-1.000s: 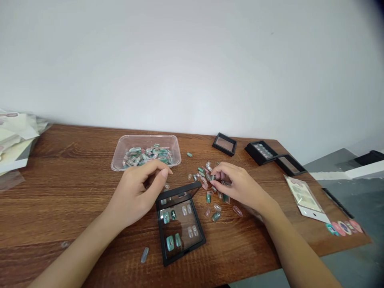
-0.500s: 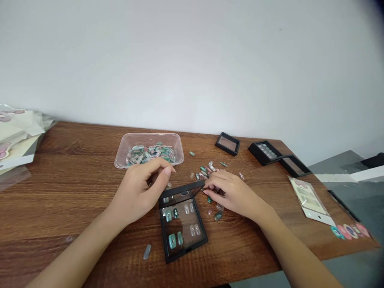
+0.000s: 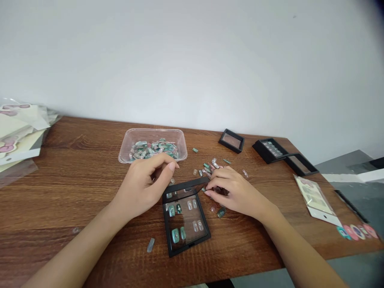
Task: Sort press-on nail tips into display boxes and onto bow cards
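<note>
A black display case point(image 3: 192, 245) lies in front of me with its lid point(image 3: 183, 185) tilted up. Inside stand pairs of press-on nails, green ones point(image 3: 175, 235) on the left and clear ones point(image 3: 195, 226) on the right. Beside the lid's left end, my left hand point(image 3: 147, 184) hovers with fingers curled and thumb close to the index finger; whatever it pinches, if anything, is hidden. My right hand point(image 3: 232, 190) reaches into a loose pile of press-on nails point(image 3: 207, 170), fingertips drawn together by the lid's right end. What lies between them cannot be made out.
A clear plastic tub point(image 3: 122, 149) full of nails stands behind my left hand. Farther right are a small black case point(image 3: 231, 141), an opened black case point(image 3: 271, 150) and a packaged card point(image 3: 318, 200). Bagged cards point(image 3: 21, 136) lie far left. One nail point(image 3: 151, 245) sits near the case.
The whole view has shifted slightly. My right hand has moved a little toward me and now covers a green nail and a clear nail. My left hand keeps its curled pose.
</note>
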A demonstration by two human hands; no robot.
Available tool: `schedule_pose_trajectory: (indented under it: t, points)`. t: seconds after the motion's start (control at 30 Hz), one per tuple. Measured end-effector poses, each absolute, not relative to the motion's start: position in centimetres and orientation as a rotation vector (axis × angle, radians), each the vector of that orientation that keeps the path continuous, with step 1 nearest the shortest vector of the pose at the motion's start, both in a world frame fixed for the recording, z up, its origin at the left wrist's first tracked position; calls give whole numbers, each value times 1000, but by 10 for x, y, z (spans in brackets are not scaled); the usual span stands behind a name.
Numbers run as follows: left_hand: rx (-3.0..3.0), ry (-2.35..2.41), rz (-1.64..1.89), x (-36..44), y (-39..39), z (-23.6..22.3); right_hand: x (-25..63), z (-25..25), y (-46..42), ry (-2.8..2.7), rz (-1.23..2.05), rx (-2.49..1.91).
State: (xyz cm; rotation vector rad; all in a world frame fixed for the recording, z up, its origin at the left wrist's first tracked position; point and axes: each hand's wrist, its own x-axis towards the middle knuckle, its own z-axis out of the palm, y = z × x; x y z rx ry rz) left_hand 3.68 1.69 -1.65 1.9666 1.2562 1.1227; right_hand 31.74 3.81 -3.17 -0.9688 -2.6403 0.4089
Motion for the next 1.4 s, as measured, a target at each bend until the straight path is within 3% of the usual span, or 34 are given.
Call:
schedule_pose_trajectory:
  t: [0.97, 1.4]
  points:
    - [1959, 1276, 1124, 37, 18, -15, 312, -39, 38, -2695, 243, -874]
    - [1966, 1268, 1126, 37, 17, -16, 310, -36, 38, -2657, 425, -969]
